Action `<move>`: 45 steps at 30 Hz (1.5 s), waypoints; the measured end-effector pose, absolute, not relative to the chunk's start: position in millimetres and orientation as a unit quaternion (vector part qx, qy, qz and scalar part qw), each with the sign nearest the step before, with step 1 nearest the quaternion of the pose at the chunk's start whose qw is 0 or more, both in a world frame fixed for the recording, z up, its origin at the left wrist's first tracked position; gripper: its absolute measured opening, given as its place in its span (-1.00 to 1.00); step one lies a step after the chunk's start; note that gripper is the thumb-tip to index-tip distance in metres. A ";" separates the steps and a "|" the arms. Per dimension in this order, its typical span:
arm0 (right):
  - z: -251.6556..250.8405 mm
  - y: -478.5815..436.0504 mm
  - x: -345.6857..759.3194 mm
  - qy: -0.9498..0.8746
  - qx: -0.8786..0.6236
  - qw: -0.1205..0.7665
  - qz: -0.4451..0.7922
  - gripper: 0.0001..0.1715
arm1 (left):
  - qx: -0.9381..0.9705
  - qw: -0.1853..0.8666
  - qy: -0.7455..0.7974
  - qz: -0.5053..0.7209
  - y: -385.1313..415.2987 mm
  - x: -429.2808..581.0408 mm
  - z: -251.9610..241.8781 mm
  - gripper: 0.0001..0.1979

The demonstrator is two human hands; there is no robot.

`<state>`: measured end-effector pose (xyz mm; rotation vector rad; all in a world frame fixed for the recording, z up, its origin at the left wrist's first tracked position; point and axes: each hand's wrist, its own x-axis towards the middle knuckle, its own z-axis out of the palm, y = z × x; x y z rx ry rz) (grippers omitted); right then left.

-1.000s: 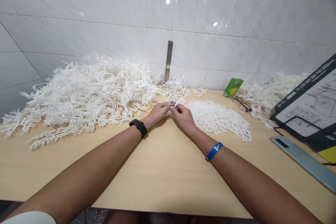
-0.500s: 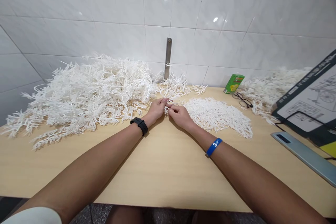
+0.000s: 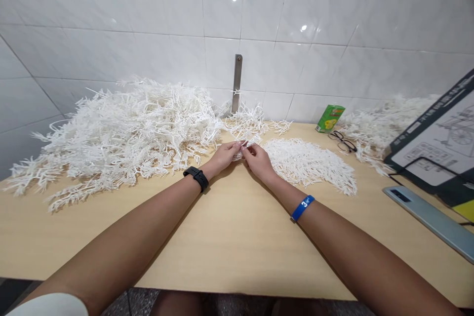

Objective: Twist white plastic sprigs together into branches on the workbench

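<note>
My left hand (image 3: pixel 224 155) and my right hand (image 3: pixel 257 159) meet over the middle of the wooden table (image 3: pixel 237 237). Between their pinched fingertips is a small white branching plastic sprig (image 3: pixel 237 156), partly hidden by the fingers. Left of my hands rises a big tangled heap of white plastic branches (image 3: pixel 137 128). Just right of my right hand lies a flat, fanned pile of white sprigs (image 3: pixel 311 163). Behind my fingers sits a smaller loose clump of the branches (image 3: pixel 246 121).
A green drink carton (image 3: pixel 330 118) and black-framed glasses (image 3: pixel 342 141) stand at the back right, near another white heap (image 3: pixel 385 118). Farther right are a dark printed box (image 3: pixel 437 143) and a light-blue phone (image 3: pixel 429 219). A metal bracket (image 3: pixel 237 81) is against the tiled wall.
My right hand has shifted slightly right and up, its fingers turned more upward. More of the white sprig shows between my hands. The piles look the same.
</note>
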<state>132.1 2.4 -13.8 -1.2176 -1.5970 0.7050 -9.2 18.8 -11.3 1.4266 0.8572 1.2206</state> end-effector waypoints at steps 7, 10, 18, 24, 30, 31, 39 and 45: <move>-10.8 -2.8 132.3 -0.725 -0.430 0.447 0.298 -0.63 | 0.605 0.451 0.394 0.525 17.5 -9.4 -7.1 -0.59; -10.6 -3.6 130.7 -0.727 -0.415 0.440 0.325 -0.63 | 0.606 0.439 0.407 0.525 16.6 -9.5 -6.0 -0.59; -8.2 -3.9 129.1 -0.733 -0.392 0.438 0.342 -0.62 | 0.587 0.429 0.425 0.540 22.1 -11.9 -11.0 -0.59; -8.6 -3.5 130.7 -0.740 -0.373 0.429 0.361 -0.63 | 0.568 0.438 0.427 0.551 23.0 -10.2 -12.4 -0.67; -3.7 -12.3 128.6 -0.780 -0.292 0.430 0.349 -0.63 | 0.422 0.519 0.444 0.596 26.1 -12.3 -7.6 -0.76; -2.5 -14.6 128.2 -0.794 -0.278 0.421 0.340 -0.62 | 0.414 0.520 0.443 0.602 26.2 -13.1 -6.8 -0.76; -4.0 -22.1 129.1 -0.850 -0.249 0.385 0.260 -0.57 | 0.444 0.557 0.371 0.596 19.0 -11.6 -3.2 -0.74; -5.1 -14.9 134.3 -0.720 -0.444 0.491 0.209 -0.65 | 0.549 0.481 0.383 0.566 16.8 -10.8 -2.4 -0.68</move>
